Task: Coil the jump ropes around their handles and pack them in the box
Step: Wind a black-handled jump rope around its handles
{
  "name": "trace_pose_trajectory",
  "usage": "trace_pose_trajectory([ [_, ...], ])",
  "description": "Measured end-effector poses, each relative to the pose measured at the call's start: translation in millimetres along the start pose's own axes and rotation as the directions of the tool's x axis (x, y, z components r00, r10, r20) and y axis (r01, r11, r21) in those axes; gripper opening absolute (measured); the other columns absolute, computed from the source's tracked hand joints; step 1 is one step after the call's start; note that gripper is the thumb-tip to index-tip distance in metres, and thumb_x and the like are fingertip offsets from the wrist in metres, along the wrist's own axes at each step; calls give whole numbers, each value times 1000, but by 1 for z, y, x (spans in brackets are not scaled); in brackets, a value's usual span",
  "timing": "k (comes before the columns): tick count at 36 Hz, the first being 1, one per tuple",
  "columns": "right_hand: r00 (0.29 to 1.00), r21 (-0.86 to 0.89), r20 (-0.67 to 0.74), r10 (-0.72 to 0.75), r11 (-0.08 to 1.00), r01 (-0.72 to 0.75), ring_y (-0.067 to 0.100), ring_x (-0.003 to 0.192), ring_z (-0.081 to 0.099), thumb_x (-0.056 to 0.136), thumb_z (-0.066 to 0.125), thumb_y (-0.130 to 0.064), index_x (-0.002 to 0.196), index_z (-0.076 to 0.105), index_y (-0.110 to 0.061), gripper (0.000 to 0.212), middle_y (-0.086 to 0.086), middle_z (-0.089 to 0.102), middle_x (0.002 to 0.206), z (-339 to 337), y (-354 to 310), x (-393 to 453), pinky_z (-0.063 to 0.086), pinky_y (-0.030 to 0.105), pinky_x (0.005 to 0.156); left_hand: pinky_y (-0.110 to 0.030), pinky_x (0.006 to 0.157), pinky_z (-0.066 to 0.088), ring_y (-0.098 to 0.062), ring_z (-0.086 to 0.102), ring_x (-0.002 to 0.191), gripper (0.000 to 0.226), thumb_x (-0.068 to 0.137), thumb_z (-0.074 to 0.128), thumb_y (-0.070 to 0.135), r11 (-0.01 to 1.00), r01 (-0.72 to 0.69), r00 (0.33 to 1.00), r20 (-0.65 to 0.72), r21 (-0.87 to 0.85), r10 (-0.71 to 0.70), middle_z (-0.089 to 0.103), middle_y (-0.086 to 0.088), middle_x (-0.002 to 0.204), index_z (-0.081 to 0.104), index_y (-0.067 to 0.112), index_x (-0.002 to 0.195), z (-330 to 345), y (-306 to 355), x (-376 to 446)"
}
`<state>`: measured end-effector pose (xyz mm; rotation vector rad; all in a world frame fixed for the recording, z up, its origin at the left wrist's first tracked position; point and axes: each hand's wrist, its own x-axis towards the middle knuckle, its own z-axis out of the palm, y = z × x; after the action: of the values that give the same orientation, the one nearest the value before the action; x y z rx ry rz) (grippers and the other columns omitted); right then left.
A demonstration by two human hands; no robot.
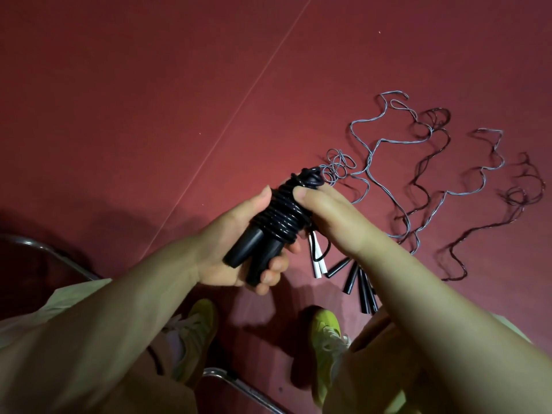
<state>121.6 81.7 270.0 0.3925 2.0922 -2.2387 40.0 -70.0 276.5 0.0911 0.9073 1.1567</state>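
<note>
The left hand (239, 249) grips the black handles (254, 252) above the floor; the right hand (325, 216) pinches the coiled rope (283, 216). Tucking the end tightly should stop unwinding.

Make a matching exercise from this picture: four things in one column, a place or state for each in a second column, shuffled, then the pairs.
Things
1. black rope
2. grey rope
3. white handles
4. shoes

Places or states
A. lying loose and tangled on the red floor
B. yellow-green, at the bottom, on the person's feet
C. wound round two black handles, held in both hands
D. on the floor just right of the left hand's fingers

Pairs: 1-C, 2-A, 3-D, 4-B
</note>
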Motion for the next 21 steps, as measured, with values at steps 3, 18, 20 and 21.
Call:
trace_pose_trajectory([
  [3, 1000, -24, 2, 9, 1000, -9, 12, 51, 46, 81, 54, -43, 76, 51, -11, 32, 2, 49, 60, 1, 0, 1, 35, 25, 48, -28, 47, 40, -21, 48, 44, 82, 66, 52, 78, 1000, 2, 998, -57, 31, -1, 51, -12, 59, 60, -2, 84, -6, -2, 5],
  [18, 967, -244, -64, 248, 935, -256, 15, 50, 40, 99, 46, -40, 70, 50, -19, 36, 1, 48, 64, -2, 4, 2, 35, 21, 44, -24, 46, 42, -19, 52, 42, 112, 57, 25, 83, 872, 74, 891, -425, 484, 160, 57, -6, 53, 59, -4, 119, -16, -12, 15],
  [20, 973, -236, -64, 221, 944, -229, 15, 51, 39, 98, 51, -39, 70, 51, -21, 33, 0, 47, 64, -2, 3, 2, 35, 20, 44, -24, 46, 41, -18, 52, 42, 110, 57, 24, 83, 869, 64, 884, -433, 490, 179, 58, -5, 52, 62, -4, 113, -16, -11, 17],
  [21, 976, -226, -67, 206, 950, -216, 14, 51, 38, 95, 54, -40, 70, 50, -22, 31, -1, 46, 63, -2, 3, 2, 34, 20, 44, -24, 46, 42, -17, 54, 43, 105, 59, 24, 81, 862, 54, 879, -433, 504, 198, 59, -5, 53, 64, -2, 109, -15, -11, 17],
])
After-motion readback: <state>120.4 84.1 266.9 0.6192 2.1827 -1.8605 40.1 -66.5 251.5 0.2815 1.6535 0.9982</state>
